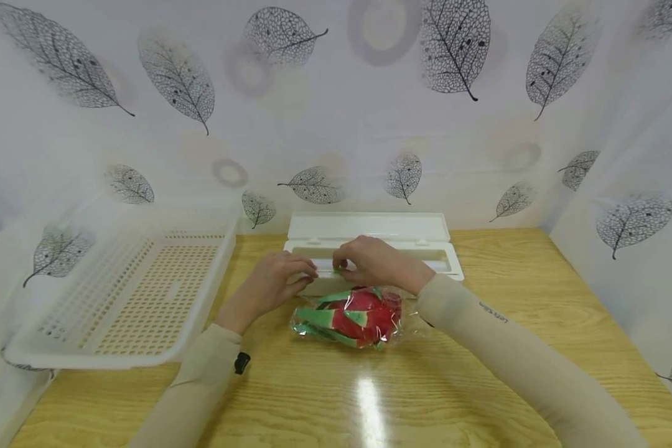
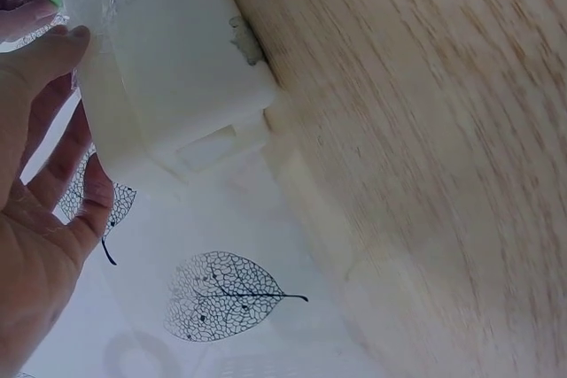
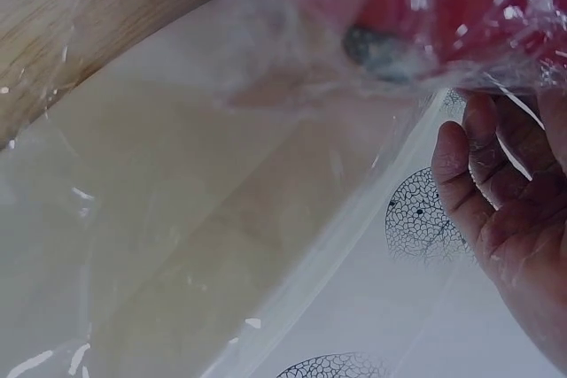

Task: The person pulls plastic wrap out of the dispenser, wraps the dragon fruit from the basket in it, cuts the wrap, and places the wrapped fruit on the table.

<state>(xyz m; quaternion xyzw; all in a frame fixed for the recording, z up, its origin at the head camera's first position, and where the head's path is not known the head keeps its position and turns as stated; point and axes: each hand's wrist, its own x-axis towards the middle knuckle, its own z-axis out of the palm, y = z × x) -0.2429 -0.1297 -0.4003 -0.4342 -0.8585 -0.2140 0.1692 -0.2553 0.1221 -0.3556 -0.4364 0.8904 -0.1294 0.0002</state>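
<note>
Both grips — left hand (image 1: 274, 279), right hand (image 1: 372, 261) — touch one dispenser (image 1: 369, 239); one wrapped dragonfruit (image 1: 351, 317).

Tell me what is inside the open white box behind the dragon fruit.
Both hands cover the white box opening; only a bare inner strip shows. Its contents stay hidden.
</note>
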